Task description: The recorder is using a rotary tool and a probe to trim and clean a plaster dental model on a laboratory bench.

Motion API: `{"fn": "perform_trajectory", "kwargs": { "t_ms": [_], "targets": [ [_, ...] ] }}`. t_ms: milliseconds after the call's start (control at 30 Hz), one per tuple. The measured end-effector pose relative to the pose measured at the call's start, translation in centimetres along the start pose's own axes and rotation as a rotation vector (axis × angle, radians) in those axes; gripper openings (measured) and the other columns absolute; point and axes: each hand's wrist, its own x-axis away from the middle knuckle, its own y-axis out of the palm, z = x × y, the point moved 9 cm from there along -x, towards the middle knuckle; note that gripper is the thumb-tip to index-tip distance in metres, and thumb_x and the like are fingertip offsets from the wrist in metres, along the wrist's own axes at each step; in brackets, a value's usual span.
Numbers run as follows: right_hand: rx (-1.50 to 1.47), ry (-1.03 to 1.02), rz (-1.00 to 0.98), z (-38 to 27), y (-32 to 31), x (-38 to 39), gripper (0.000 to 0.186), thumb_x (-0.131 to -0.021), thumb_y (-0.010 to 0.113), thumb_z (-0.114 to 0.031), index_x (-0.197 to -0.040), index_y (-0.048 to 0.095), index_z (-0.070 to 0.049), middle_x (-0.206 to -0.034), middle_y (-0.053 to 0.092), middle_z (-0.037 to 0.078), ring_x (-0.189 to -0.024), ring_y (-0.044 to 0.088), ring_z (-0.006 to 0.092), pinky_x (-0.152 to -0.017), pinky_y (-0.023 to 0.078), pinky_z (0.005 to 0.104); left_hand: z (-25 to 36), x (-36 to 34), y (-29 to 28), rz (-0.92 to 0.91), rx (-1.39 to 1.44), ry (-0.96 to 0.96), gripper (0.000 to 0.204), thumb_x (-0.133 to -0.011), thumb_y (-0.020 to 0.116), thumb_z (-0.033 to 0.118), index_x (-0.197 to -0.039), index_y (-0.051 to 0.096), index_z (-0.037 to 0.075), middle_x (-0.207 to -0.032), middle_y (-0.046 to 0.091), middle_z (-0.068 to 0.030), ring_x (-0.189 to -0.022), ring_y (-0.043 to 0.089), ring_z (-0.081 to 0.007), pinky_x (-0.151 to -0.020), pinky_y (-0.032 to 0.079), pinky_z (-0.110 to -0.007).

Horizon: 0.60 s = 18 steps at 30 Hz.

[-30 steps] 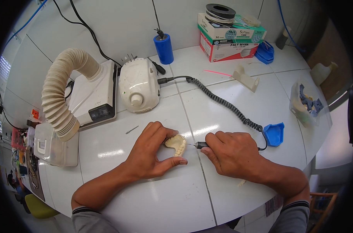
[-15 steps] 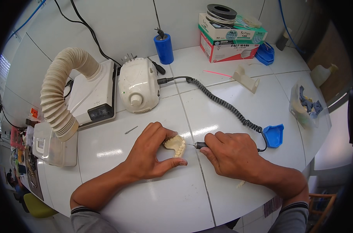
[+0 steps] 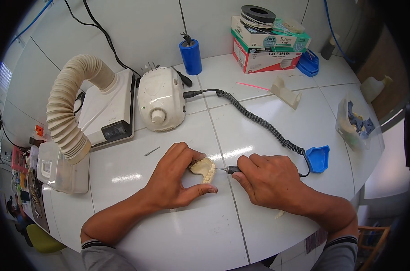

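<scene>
Between the thumb and fingers of my left hand (image 3: 175, 174) is a cream dental cast (image 3: 208, 170), arch-shaped with a row of teeth along its right side. My right hand (image 3: 270, 178) is wrapped round a black-bodied rotary handpiece (image 3: 232, 170). Its thin metal bur points left and meets, or nearly meets, the outer side of the teeth. A coiled black cord (image 3: 263, 122) runs from behind the right hand to the white control unit (image 3: 162, 101) with a round knob. A loose metal bur (image 3: 152, 151) lies on the table left of the cast.
A beige ribbed hose (image 3: 62, 108) arches from a white box-shaped machine at left, beside a clear plastic box (image 3: 62, 169). At back stand a blue cylinder (image 3: 190, 56) and stacked cardboard boxes (image 3: 268, 54). Right are a blue tray (image 3: 317, 158), a cream stand (image 3: 286, 92) and a scrap container (image 3: 356, 124).
</scene>
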Motion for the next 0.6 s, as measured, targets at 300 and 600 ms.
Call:
{"fn": "perform_trajectory", "kwargs": {
  "t_ms": [300, 600],
  "targets": [
    [-0.003, 0.001, -0.01, -0.11, -0.09, -0.04, 0.031, -0.108, 0.071, -0.033, -0.094, 0.062, -0.006, -0.065, 0.062, 0.008, -0.049, 0.062, 0.0263, -0.045, 0.048, 0.0401, -0.15, 0.03, 0.06, 0.012, 0.014, -0.007, 0.069, -0.079, 0.1, 0.045, -0.118, 0.067, -0.002, -0.101, 0.058, -0.0121, -0.091, 0.058, -0.0282, -0.078, 0.051, -0.04],
    [0.002, 0.003, -0.014, -0.03, -0.1, 0.05, 0.031, -0.109, 0.07, -0.033, -0.094, 0.063, -0.006, -0.065, 0.062, 0.008, -0.049, 0.062, 0.0264, -0.045, 0.048, 0.0403, 0.02, -0.14, 0.06, 0.01, 0.012, -0.012, 0.069, -0.078, 0.101, 0.046, -0.117, 0.068, -0.002, -0.1, 0.059, -0.0117, -0.09, 0.058, -0.0279, -0.077, 0.051, -0.04]
  ]
}}
